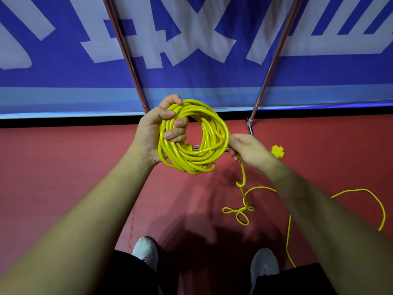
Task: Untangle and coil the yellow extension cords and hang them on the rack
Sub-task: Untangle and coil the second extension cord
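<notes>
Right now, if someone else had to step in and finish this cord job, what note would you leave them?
Left hand: grips the coil, held up over the red floor.
Right hand: pinches the loose cord right beside the coil.
The loose cord drops to a tangle of small loops, then trails off to the right across the floor. A yellow socket end lies beyond the right hand.
Done: many turns are wound.
Left: undo the tangle, wind in the rest, hang the coil on the rack.
</notes>
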`<state>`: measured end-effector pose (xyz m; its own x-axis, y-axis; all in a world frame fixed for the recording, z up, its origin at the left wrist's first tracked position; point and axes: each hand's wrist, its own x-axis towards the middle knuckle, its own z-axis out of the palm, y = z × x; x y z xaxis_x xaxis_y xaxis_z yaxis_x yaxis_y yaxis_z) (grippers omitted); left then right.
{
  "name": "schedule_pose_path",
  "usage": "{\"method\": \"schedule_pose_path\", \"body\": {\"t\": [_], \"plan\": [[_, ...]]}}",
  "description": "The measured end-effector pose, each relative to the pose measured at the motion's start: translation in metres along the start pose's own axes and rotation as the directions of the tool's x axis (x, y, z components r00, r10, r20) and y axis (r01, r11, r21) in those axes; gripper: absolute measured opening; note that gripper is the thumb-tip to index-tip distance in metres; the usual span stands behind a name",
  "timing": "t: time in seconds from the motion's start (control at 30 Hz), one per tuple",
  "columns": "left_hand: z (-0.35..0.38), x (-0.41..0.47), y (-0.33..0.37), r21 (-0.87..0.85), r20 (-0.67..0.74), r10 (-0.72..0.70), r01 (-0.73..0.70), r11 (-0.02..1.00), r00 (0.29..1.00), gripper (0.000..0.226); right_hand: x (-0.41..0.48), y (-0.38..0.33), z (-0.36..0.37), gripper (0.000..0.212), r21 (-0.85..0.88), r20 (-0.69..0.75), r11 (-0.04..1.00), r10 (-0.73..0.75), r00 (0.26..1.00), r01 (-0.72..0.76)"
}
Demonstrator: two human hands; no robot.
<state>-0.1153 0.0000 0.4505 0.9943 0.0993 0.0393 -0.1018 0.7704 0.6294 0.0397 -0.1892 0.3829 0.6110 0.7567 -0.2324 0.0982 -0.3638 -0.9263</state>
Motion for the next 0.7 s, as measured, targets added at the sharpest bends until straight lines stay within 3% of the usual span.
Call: {"method": "schedule_pose_path", "body": {"t": [0.1, 0.2, 0.4, 0.53, 0.7], "plan": [[0.007, 0.001, 0.000, 0.234, -0.062, 0.025, -0.010, 0.972, 0.998, 0.033, 0.002, 0.005, 0.001, 0.026, 0.110, -0.118, 0.994, -0.012, 0.993, 0.026], [0.013, 0.000, -0.005, 0.310, -0.059, 0.032, -0.012, 0.951, 0.998, 0.031, 0.006, 0.014, -0.004, 0.029, 0.129, -0.197, 0.992, 0.038, 0.980, -0.012], [0.013, -0.005, -0.007, 0.336, 0.019, -0.101, 0.088, 0.938, 0.995, 0.028, 0.009, 0.031, 0.003, 0.037, 0.068, -0.104, 0.988, 0.142, 0.984, -0.135], [0.009, 0.000, -0.005, 0.258, -0.109, 0.091, -0.060, 0.964, 0.990, 0.029, 0.010, 0.032, 0.011, 0.023, 0.086, 0.003, 0.993, 0.082, 0.997, -0.082], [-0.004, 0.004, 0.009, 0.158, -0.253, 0.343, -0.311, 0.937, 0.905, 0.022, 0.005, 0.037, 0.021, 0.018, 0.060, 0.132, 0.988, 0.135, 0.982, -0.144]]}}
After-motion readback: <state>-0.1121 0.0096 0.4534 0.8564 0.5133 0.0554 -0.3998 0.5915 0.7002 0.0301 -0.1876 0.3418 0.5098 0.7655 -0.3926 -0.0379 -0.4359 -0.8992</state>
